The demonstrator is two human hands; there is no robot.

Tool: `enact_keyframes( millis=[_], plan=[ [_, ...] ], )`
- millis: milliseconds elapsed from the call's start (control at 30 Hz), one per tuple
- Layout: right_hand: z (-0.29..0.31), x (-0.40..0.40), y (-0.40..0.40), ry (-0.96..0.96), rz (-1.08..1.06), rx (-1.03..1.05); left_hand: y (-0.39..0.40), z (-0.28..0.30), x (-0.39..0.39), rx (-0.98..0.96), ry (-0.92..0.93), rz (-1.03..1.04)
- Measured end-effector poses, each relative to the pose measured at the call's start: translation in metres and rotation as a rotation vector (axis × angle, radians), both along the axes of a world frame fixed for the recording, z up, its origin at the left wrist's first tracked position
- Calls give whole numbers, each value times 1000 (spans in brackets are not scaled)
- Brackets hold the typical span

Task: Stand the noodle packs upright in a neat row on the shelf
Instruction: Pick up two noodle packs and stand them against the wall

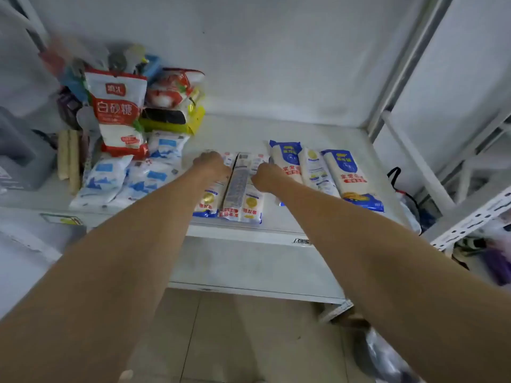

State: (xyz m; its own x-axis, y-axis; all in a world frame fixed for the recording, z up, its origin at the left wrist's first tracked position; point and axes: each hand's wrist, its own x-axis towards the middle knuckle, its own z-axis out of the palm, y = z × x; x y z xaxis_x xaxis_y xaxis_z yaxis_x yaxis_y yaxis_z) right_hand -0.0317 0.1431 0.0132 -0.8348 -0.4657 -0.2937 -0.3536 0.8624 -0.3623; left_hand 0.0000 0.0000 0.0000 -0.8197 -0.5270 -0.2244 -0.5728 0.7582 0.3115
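Reaching forward from the bottom corners, two bare forearms are stretching over a white metal shelf (318, 139) whose flat white surface is running back to a plain white wall. The left hand (211, 163) is resting on the far end of a long white-and-blue plastic noodle pack (206, 200), and the right hand (264, 176) is pressing on a neighbouring white noodle pack with a yellow emblem (250, 205); both fists are looking curled, yet how tightly each grip is closing is impossible to tell, since the fingers are hidden behind the knuckles. A grey-printed pack (237, 186) is lying between the two. Just to the right, three more long noodle packs (326, 172) are lying flat side by side, lengthwise from front to back. To the left, several white pouches with blue printing (130, 178) are lying in a loose heap, and behind them a red-and-white sugar bag (117, 106) is standing among piled packets. A white slotted upright (470, 219) is framing the right side, and beige floor tiles (235, 341) are showing below the shelf edge.
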Motion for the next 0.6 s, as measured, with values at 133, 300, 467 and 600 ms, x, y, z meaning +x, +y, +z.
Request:
enact_keyframes(
  millis=[133,300,467,600],
  plan=[
    [-12,-16,-6,-77,-10,-8,-5,-4,0,24,-76,143],
    [-34,-33,-18,-191,-96,-79,-6,-16,1,38,-134,188],
    [-49,-45,-27,-302,-212,-206,-22,-25,-4,55,-114,260],
    [-51,-51,-29,-459,-362,-330,-35,-18,-5,165,-155,290]
  ],
)
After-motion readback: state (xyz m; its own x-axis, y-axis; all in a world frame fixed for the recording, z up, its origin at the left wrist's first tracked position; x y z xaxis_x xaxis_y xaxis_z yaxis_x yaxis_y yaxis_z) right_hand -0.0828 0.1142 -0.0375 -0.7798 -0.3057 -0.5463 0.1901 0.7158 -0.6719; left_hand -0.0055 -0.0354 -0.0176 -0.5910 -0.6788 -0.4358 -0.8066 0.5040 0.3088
